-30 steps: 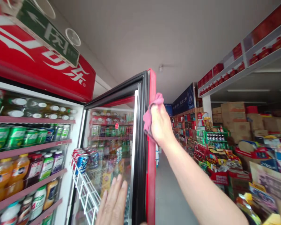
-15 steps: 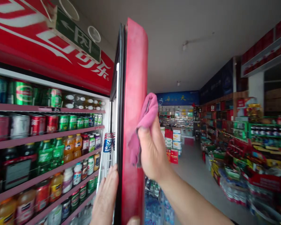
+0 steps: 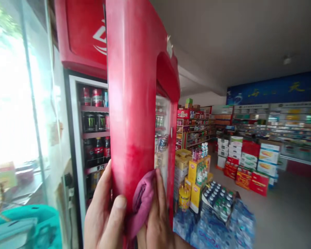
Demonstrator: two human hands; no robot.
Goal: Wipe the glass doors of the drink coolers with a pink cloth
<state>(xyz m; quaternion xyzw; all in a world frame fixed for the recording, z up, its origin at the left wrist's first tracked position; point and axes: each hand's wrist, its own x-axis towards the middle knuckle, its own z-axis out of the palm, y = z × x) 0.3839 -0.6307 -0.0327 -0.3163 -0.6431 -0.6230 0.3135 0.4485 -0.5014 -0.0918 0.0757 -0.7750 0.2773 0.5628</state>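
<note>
Cloth (image 3: 145, 209) lower on red fridge door (image 3: 134, 103) than earlier; more of the door's front showing. Right grip (image 3: 157, 221) clenched on cloth; left grip (image 3: 102, 211) clasping the door's edge.

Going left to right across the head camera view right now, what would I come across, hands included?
Teal tub → left hand → cloth → right hand → yellow boxes → red boxes.

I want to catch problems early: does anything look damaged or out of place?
A pale, ragged scrap clings near the top of the red door, perhaps torn paper or tape. It breaks the otherwise smooth red surface. No spill is visible.
</note>
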